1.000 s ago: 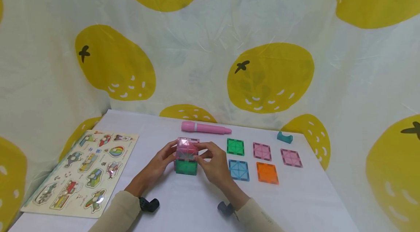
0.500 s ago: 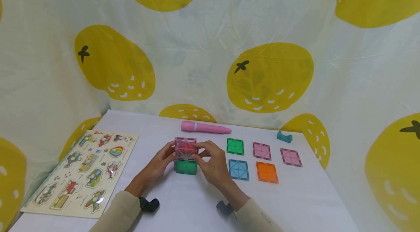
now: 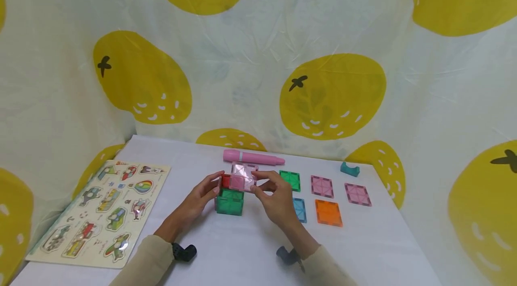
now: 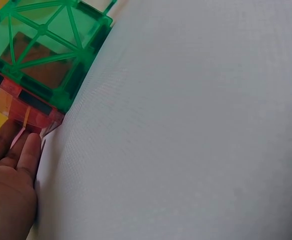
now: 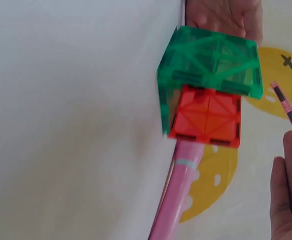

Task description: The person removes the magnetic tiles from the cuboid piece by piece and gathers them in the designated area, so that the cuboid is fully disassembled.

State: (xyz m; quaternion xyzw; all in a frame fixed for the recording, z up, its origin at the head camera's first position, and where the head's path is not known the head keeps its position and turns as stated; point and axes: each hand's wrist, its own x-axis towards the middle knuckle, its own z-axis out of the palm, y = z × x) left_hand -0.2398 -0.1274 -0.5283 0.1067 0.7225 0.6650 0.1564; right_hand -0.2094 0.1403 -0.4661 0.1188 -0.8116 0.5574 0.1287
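Observation:
Just left of the middle of the table stands a small box of see-through magnetic tiles, with a green front (image 3: pixel 230 207) and a red back tile (image 3: pixel 226 181). My left hand (image 3: pixel 197 196) holds the box's left side. In the left wrist view, its fingertips are partly hidden by a pinkish-red tile (image 4: pixel 28 102) below the green tile (image 4: pixel 43 27). Up and to the right of the box, my right hand (image 3: pixel 278 198) pinches a pink magnetic tile (image 3: pixel 243 177) by its right edge. That pink tile (image 5: pixel 288 112) shows edge-on in the right wrist view, apart from the box.
Right of the box lie loose tiles: green (image 3: pixel 292 181), blue (image 3: pixel 300 209), orange (image 3: pixel 329 213) and two pink, one of them a pink tile (image 3: pixel 322 186). A pink pen-like stick (image 3: pixel 254 157) and a teal curved block (image 3: pixel 350 169) lie behind. A picture puzzle board (image 3: pixel 101 214) is at left.
My right hand has lifted the pink tile off the box and moved it up and right, uncovering the red tile. The left hand has stayed at the box's left side.

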